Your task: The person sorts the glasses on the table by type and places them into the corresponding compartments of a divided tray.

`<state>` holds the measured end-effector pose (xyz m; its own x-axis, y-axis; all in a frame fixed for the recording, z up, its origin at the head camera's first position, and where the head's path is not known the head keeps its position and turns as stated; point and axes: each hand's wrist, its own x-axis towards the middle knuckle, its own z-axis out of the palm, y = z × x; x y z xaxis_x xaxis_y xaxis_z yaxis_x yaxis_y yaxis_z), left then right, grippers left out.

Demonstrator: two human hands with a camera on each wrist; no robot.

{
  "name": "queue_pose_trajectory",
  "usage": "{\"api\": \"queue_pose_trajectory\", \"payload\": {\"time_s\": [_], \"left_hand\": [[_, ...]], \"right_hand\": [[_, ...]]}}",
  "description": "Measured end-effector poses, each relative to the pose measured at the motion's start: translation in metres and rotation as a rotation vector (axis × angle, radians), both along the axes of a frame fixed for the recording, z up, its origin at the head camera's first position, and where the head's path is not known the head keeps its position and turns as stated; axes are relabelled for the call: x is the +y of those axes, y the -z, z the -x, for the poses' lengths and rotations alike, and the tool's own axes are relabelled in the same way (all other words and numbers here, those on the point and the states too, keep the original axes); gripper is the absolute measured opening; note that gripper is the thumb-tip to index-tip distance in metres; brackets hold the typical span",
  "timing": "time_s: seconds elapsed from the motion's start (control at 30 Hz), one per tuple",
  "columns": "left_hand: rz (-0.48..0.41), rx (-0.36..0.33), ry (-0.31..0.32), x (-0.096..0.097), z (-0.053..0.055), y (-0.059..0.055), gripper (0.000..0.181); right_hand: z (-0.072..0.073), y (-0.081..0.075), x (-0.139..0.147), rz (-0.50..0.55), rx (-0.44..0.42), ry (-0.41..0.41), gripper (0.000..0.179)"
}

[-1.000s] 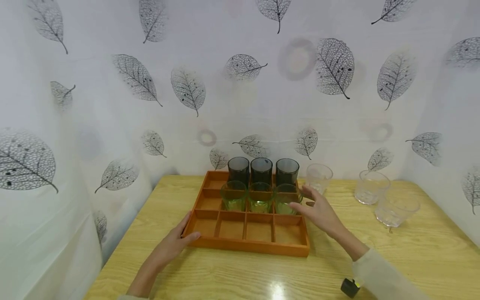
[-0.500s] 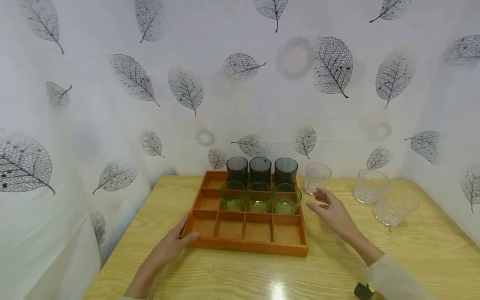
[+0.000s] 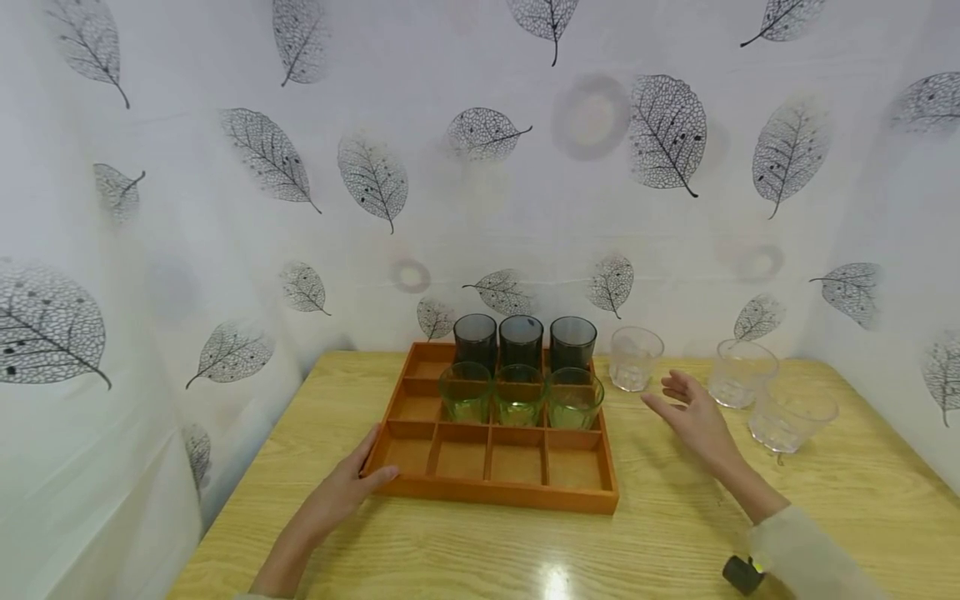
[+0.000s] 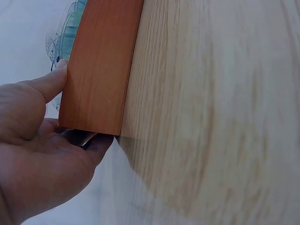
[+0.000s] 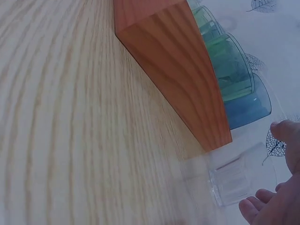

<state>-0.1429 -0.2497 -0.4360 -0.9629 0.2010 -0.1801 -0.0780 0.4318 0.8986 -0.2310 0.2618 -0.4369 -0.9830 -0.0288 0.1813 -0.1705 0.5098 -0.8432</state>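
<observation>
A wooden divided tray (image 3: 498,493) lies on the table. My left hand (image 3: 341,492) holds its near left corner; in the left wrist view the thumb (image 4: 55,79) lies against the tray's edge and the fingers curl round the end. Three dark grey glasses (image 3: 521,340) stand in the back row, and three green glasses (image 3: 574,400) in the middle row. Right of the tray my right hand (image 3: 697,425) hovers with loosely bent fingers and nothing in them. Nearest to it is a clear glass (image 3: 634,360), apart from the fingers in the head view.
Two more clear glasses, one farther back (image 3: 741,375) and one nearer (image 3: 792,419), stand at the table's right side. A leaf-patterned curtain (image 3: 480,217) hangs behind the table (image 3: 420,550). A small black device (image 3: 742,575) sits by the right sleeve.
My right hand has moved rightward from beside the right green glass to near the clear glasses. My left hand stays on the tray corner, and the glasses stand where they were.
</observation>
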Motion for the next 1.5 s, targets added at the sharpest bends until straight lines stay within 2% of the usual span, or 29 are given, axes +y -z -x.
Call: {"api": "queue_pose_trajectory", "payload": {"time_s": [0.67,1.27,1.5], "left_hand": [[0.009,-0.002,0.003,-0.001,0.000,0.000,0.087],[0.024,0.014,-0.002,-0.002,0.002,0.002,0.087],[0.023,0.015,-0.002,-0.001,0.000,0.001,0.087]], "right_hand": [[0.034,-0.002,0.008,0.000,-0.043,0.045,0.098],[0.064,0.004,-0.003,0.056,-0.006,0.037,0.107],[0.076,0.007,-0.007,0.038,0.003,0.054,0.108]]}}
